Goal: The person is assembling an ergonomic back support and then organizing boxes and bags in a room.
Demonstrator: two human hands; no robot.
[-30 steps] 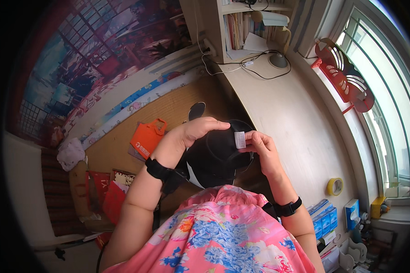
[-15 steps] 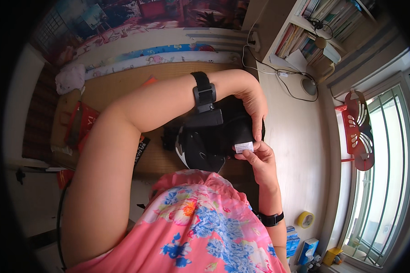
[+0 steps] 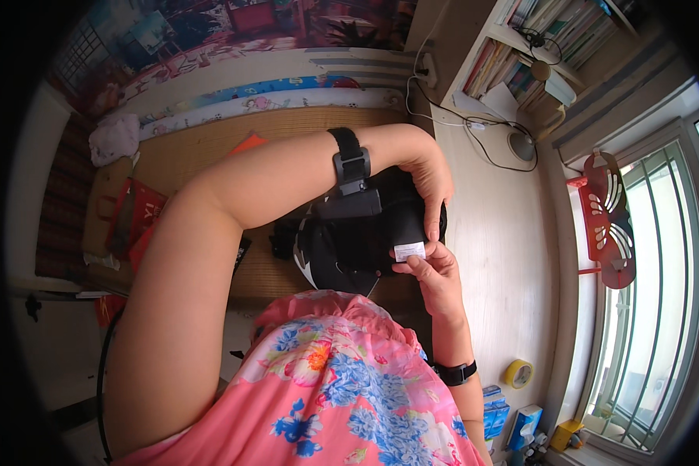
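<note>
A black bag-like item (image 3: pixel 342 241) with a white trim patch on its left side lies in front of me at the table edge; its exact kind is hard to tell. My right hand (image 3: pixel 436 278) pinches a small white label (image 3: pixel 409 252) on it between thumb and fingers. Reaching around the far side, my left hand (image 3: pixel 433 194) bends down over the right part of the black bag, its index fingertip close above the label. The other left fingers are partly hidden behind the bag. A black strap mount (image 3: pixel 354 167) sits on my left forearm and a black wristband (image 3: pixel 458 373) on my right.
A wooden table (image 3: pixel 210 128) spreads beyond, with red paper bags (image 3: pixel 136 213) and a pale cloth (image 3: pixel 116 138) at left. To the right are a light countertop (image 3: pixel 497 233), a lamp base with cables (image 3: pixel 522 146), a yellow tape roll (image 3: pixel 519 373), a bookshelf (image 3: pixel 512 66) and a barred window (image 3: pixel 652 295).
Both hands and the label have shifted slightly to the left with the black bag. The right hand still pinches the label.
</note>
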